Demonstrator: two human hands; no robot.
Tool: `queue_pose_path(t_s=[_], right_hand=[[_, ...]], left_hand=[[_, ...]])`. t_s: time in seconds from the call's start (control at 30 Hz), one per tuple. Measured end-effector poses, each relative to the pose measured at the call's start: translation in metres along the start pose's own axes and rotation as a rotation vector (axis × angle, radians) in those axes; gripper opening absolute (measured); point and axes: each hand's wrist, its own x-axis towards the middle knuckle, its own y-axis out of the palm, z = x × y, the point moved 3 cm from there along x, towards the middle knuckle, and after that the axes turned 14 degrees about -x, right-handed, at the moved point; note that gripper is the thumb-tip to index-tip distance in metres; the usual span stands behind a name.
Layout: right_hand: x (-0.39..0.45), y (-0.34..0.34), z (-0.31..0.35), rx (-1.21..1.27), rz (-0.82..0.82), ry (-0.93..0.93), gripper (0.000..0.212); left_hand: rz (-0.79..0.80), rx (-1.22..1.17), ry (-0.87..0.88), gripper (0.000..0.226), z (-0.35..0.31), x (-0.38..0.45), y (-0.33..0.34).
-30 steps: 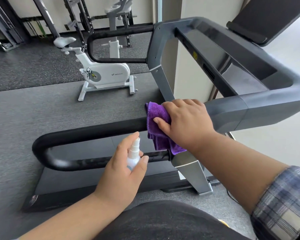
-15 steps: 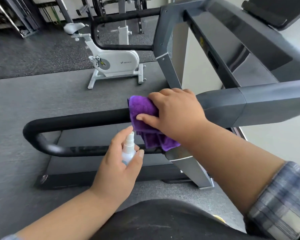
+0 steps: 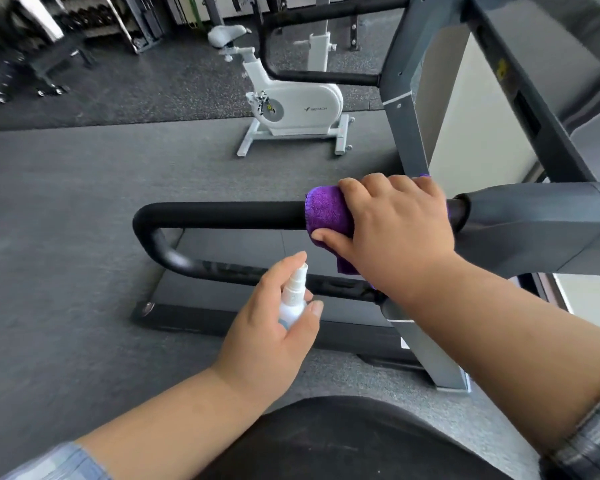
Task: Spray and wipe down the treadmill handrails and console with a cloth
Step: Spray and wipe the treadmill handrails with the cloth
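While wrapped in cloth (image 3: pixel 328 213), handrail (image 3: pixel 222 214) end bare.

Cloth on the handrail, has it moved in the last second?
Yes. The cloth, gripped by the right hand, has slid along the handrail toward its curved end, away from the grey housing.

Illumination even and bright, daylight entering from the right side. Shadows soft, faint. Mild sheen on the lower handrail tube (image 3: pixel 243 271). Wide-angle bending evident at edges. Upper-left weight racks (image 3: pixel 49 39) smeared by motion blur.
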Motion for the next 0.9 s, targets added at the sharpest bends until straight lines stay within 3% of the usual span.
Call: queue_pose_path(t_s=[0.13,0.5,0.9], right_hand=[[0.01,-0.004,0.03,0.013,-0.006,-0.04,0.065],[0.041,-0.013,0.105,0.001,0.004,-0.122,0.064],[0.088,-0.027,0.223,-0.051,0.037,-0.174,0.062]], left_hand=[[-0.027,0.005,-0.017,0.062,0.004,-0.003,-0.009],[-0.066,-0.071,-0.039,0.054,0.027,-0.008,-0.05],[-0.107,-0.143,-0.049,0.052,0.077,-0.012,-0.166]])
